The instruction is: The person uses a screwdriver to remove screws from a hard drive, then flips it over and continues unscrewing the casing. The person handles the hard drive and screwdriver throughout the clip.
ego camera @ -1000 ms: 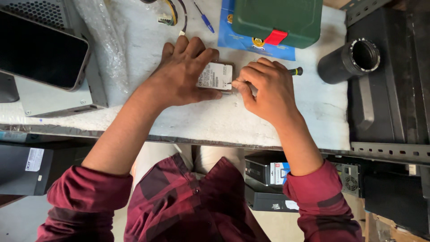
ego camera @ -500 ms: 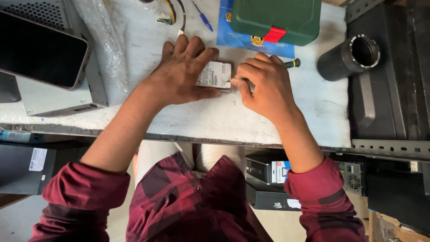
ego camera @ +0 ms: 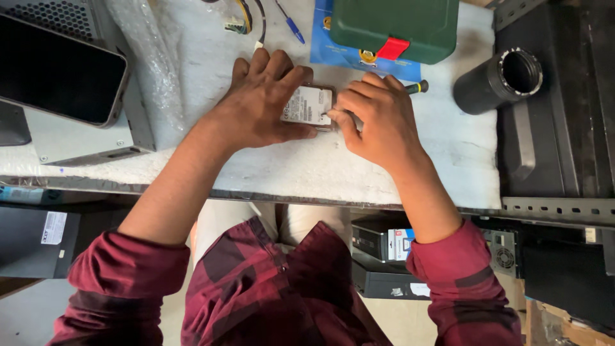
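A small hard drive [ego camera: 309, 106] with a white label lies flat on the white foam-covered bench [ego camera: 288, 166]. My left hand [ego camera: 262, 102] presses down on its left side, fingers spread over it. My right hand [ego camera: 378, 118] is closed around a screwdriver whose black and yellow handle end [ego camera: 418, 86] sticks out past my fingers; its tip meets the drive's right edge.
A green case [ego camera: 397, 25] with a red latch sits on a blue sheet behind the drive. A black tube [ego camera: 503, 80] lies at the right beside a black metal rack [ego camera: 564, 128]. A computer case with a dark panel [ego camera: 57, 77] stands left. Cables and a blue pen [ego camera: 289, 22] lie behind.
Both hands stay on the drive; my right hand with the screwdriver has shifted slightly up and toward the drive's edge.
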